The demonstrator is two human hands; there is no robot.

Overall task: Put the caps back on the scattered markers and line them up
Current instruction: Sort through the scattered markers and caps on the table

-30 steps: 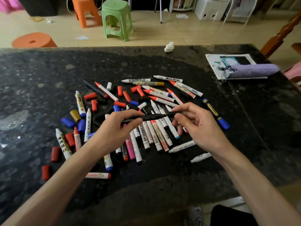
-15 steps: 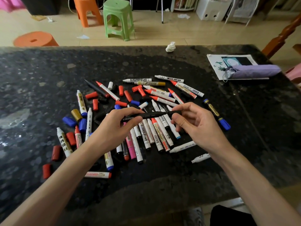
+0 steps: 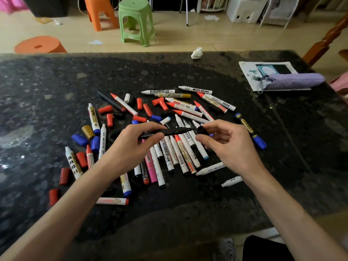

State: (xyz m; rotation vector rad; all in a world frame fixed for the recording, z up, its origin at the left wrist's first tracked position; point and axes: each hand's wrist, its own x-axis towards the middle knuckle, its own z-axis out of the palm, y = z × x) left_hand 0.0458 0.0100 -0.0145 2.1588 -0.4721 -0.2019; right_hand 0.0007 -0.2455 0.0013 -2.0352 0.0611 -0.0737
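Left hand [image 3: 131, 147] pinches 1 black marker [image 3: 165, 131] level above the marker pile [image 3: 181, 157], tip pointing right. Right hand [image 3: 227, 147] pinches black cap [image 3: 203, 130] just off the tip, not touching, apparently lined up for push-on.

- Dark speckled stone surface [image 3: 56, 81].
- Uncapped markers [image 3: 158, 91] and loose caps [image 3: 105, 109] scattered across its middle.
- Crumpled white tissue [image 3: 196, 53] near the far edge.
- Printed sheet [image 3: 248, 72] at far right, with a purple pouch [image 3: 293, 81] lying on it.
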